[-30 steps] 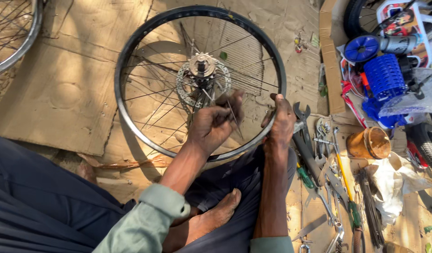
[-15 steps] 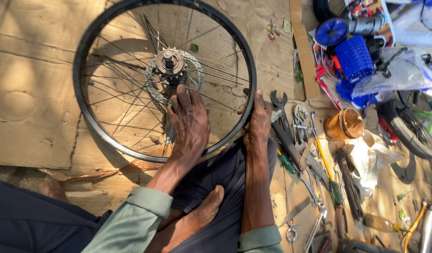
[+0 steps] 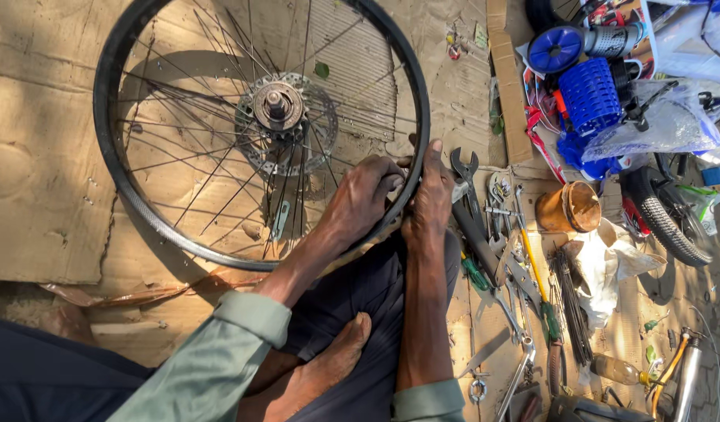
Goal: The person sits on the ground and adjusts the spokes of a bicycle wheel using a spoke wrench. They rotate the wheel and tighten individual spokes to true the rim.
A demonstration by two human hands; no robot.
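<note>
A black bicycle wheel rim (image 3: 110,156) with thin spokes lies flat on cardboard, its metal hub and sprocket (image 3: 276,105) in the middle. My left hand (image 3: 360,199) reaches in over the spokes, its fingers curled against the inside of the rim at its near right side. My right hand (image 3: 430,195) grips the same stretch of rim from outside, thumb up on the rim. The two hands touch. What the left fingertips pinch is hidden. My bare foot (image 3: 329,367) rests on my crossed legs below.
Right of the wheel lie an open-ended wrench (image 3: 463,168), several more tools, a bundle of loose spokes (image 3: 571,297) and a brown tin (image 3: 567,207). Blue plastic parts (image 3: 591,94) and a small tyre (image 3: 665,219) sit at the far right. Cardboard (image 3: 39,195) covers the ground.
My left hand has moved from the spokes near the hub out to the rim, next to my right hand. The right hand has stayed on the rim.
</note>
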